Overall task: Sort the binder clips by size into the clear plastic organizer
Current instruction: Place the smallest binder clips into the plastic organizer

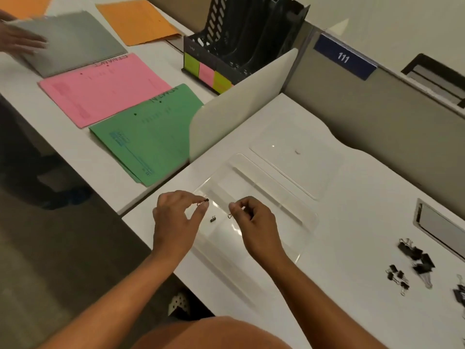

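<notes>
The clear plastic organizer (264, 197) lies flat on the white desk in front of me. One small black binder clip (213, 218) sits in its near left compartment. Above that corner, my left hand (176, 217) pinches a small binder clip (204, 201) between thumb and forefinger. My right hand (254, 220), fingers curled, holds another small clip whose wire loop (229, 216) shows below the fingertips. Loose black binder clips of several sizes (412, 263) lie in a heap at the right of the desk.
The organizer's clear lid (297, 157) lies behind it. A white divider panel (239, 102) stands on the left. Beyond it are green (148, 137), pink (100, 89) and grey folders, a black file rack (241, 36), and another person's hand (17, 41).
</notes>
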The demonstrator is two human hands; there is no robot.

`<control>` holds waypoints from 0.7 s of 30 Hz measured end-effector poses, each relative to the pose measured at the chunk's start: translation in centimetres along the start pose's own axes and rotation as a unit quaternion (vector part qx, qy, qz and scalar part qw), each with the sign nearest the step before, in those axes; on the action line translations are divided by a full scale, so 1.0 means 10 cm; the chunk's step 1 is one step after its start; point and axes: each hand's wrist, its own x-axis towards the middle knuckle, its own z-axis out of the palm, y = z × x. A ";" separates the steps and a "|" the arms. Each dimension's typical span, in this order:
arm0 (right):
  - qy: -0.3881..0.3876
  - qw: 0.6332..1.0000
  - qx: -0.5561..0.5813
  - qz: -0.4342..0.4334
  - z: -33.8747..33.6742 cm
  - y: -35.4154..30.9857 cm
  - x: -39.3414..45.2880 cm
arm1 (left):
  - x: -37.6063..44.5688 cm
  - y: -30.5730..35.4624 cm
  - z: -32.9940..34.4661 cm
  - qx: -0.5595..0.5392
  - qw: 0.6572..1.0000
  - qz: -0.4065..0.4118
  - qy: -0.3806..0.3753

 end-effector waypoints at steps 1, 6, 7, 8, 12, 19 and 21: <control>0.001 1.000 -0.018 -0.007 0.02 -0.03 0.06 | -0.02 -0.04 -0.01 0.014 1.000 -0.005 0.004; -0.032 0.991 -0.119 -0.055 0.20 -0.09 0.27 | -0.02 -0.11 0.01 0.094 0.996 0.009 0.003; -0.032 0.992 -0.114 -0.051 0.22 -0.08 0.27 | 0.00 -0.10 0.01 0.112 0.993 0.023 -0.006; -0.028 0.993 -0.107 -0.045 0.23 -0.07 0.26 | 0.03 -0.09 0.02 0.127 0.991 0.035 -0.013; -0.024 0.992 -0.114 -0.045 0.23 -0.08 0.23 | 0.07 -0.08 0.00 0.100 0.995 0.027 -0.005; -0.091 0.965 -0.239 -0.056 0.27 -0.13 0.42 | -0.03 -0.13 -0.02 0.034 0.999 -0.003 0.010; -0.103 0.966 -0.231 -0.044 0.20 -0.15 0.44 | -0.06 -0.13 -0.03 0.031 0.999 -0.005 0.011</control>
